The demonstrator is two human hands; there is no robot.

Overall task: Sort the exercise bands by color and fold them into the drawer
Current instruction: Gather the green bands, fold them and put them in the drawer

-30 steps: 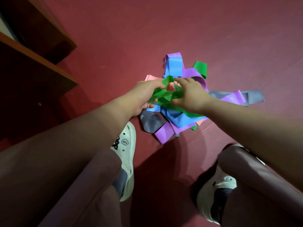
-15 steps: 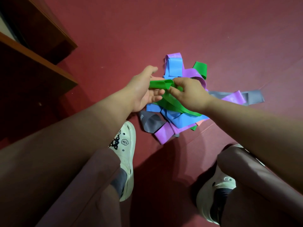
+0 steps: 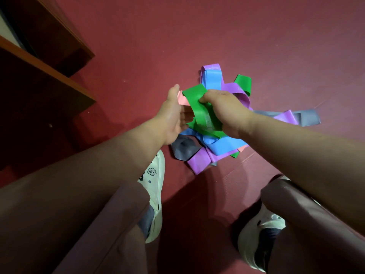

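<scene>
Since half a second ago your left hand (image 3: 170, 117) has let go of the green band (image 3: 199, 107) and opened. Your right hand (image 3: 225, 113) has gathered the band into a doubled loop, and its top end now stands higher.

The red floor (image 3: 197, 36) lies open ahead of the pile and to its right. On your left the wooden shelving (image 3: 65, 82) juts out in two stepped edges, well apart from your left hand, with bare floor between. Your left clog (image 3: 156, 175) sits just beside the pile's near edge; your right clog (image 3: 260, 230) is farther back, under your right forearm.

Your right hand comes in from the right, knuckles up, fingers clenched round the middle of the green band, which arches over the fingertips and trails out below the palm. Your left hand stands on edge, thumb up, palm facing the band, fingers relaxed and holding nothing; you cannot tell here whether its fingertips touch the band.

The held band hangs above the heap on the floor. There a blue band (image 3: 213, 76) lies on a purple band (image 3: 237, 91), a second green band (image 3: 244, 83) is at the far side, a pink band (image 3: 182, 99) shows behind your left thumb, and a grey band (image 3: 308, 119) reaches right.
</scene>
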